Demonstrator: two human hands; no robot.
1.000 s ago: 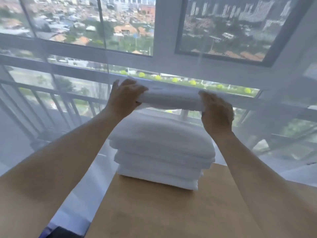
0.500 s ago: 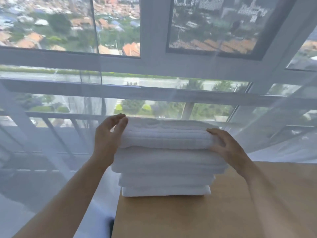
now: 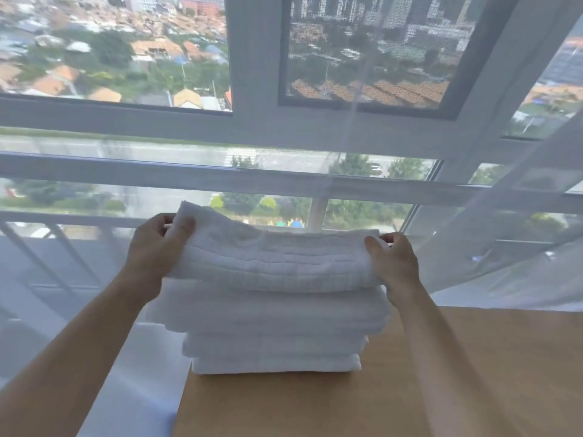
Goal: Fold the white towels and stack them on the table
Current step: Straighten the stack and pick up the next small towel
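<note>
The top towel (image 3: pixel 277 260), a folded white one with a ribbed weave, lies on the stack of folded white towels (image 3: pixel 271 329), held at both short ends. The left hand (image 3: pixel 154 250) grasps its left end: the thumb lies over the upper surface at the raised far-left corner, and the fingers curl behind and under the fold. The right hand (image 3: pixel 394 263) grasps the right end in the same way, thumb on top near the corner and fingers wrapped round the edge. Between the two grips the towel sags slightly in the middle, with its left end lifted higher than its right. Its near edge appears to rest on the towel below, though the white-on-white seam makes full contact hard to judge.

Directly beneath the grips, the stack counts about four more folded layers, the lower ones narrower than the upper ones. It stands on the far left corner of the wooden worktop (image 3: pixel 473 373), which stretches off to the right of the right-hand grip and toward the viewer.

Beyond both grips hangs a sheer white curtain (image 3: pixel 504 247), and behind that a window with a grey frame (image 3: pixel 252 127) and a white railing (image 3: pixel 47 222). Through the glass, rooftops, trees and a road show far below.
</note>
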